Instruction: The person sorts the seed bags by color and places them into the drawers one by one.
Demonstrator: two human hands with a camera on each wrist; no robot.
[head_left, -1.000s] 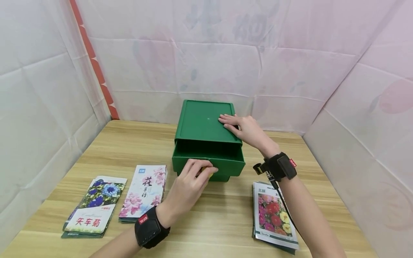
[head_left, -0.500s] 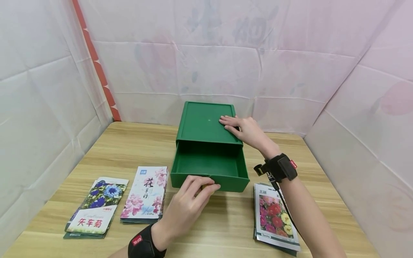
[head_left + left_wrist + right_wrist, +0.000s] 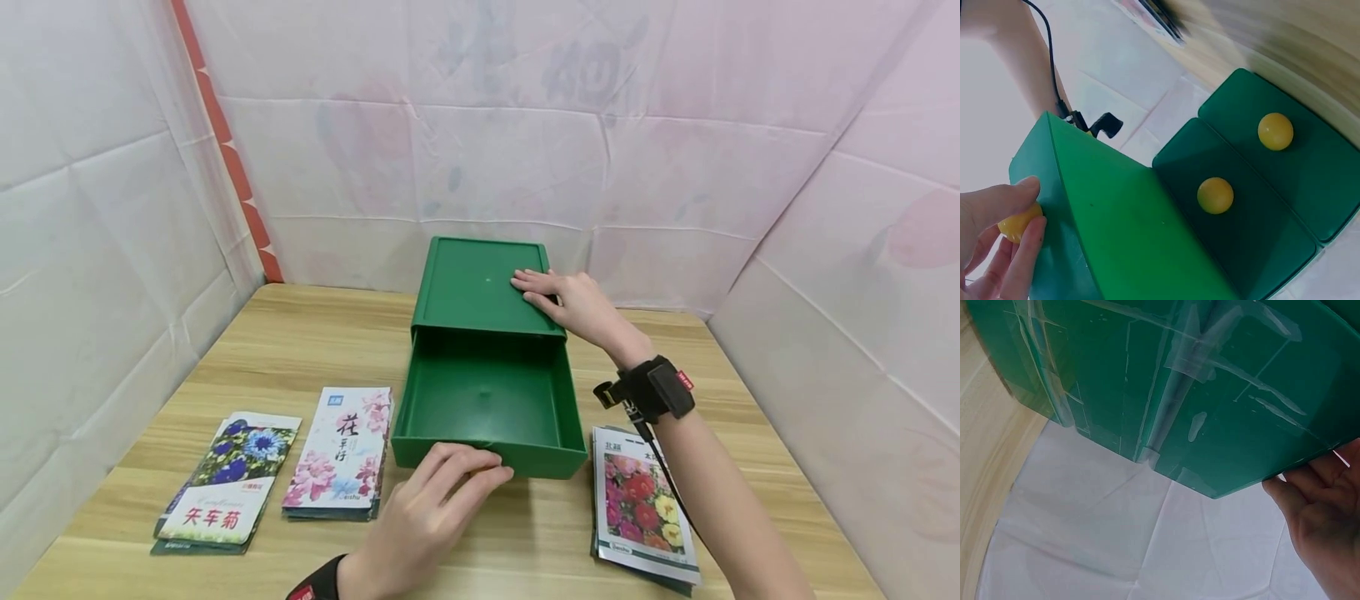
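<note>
Green plastic drawer box at the far middle of the wooden table, its drawer pulled out toward me.
My left hand pinches the drawer's round yellow knob at the front; my right hand lies flat, fingers straight, on the box's top.

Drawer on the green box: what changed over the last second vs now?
The left hand, pinching the yellow knob, has pulled the drawer further out of the green box toward the person; its bare floor now shows. The right hand stayed flat on the box top. The three seed packet stacks on the table did not move.
</note>
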